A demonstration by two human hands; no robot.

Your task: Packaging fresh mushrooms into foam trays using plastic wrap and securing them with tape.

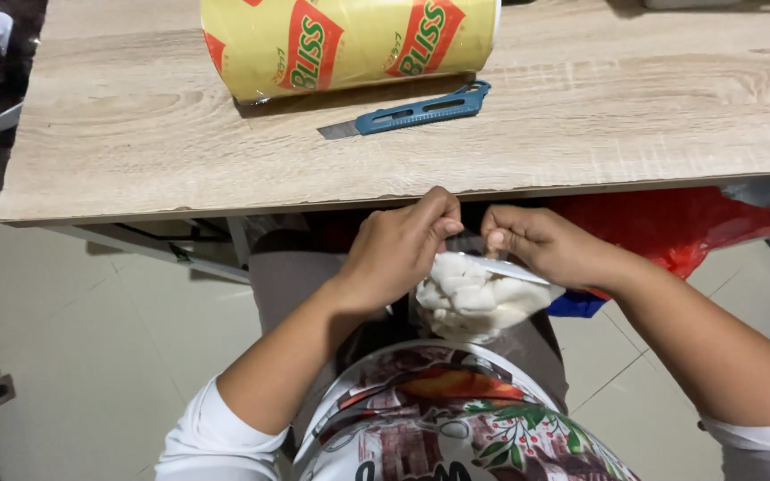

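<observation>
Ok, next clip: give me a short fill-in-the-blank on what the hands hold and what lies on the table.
1. Both hands, left hand and right hand, pinch the top of a clear ____ of white pieces.
2. The utility knife has a ____ handle.
3. It lies on the wooden table beside a ____ roll.

Missing: bag; blue; yellow

A yellow roll (349, 40) with red patches, a blue cutter (421, 111), and a pale wood-grain table (135, 142).

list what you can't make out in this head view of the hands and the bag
- Clear bag: mouth hidden by left hand and right hand.
- White pieces inside: kind unclear, blurred through plastic.
- Yellow roll: top cut off by frame edge.
- Red bag: mostly hidden under the table.
</observation>
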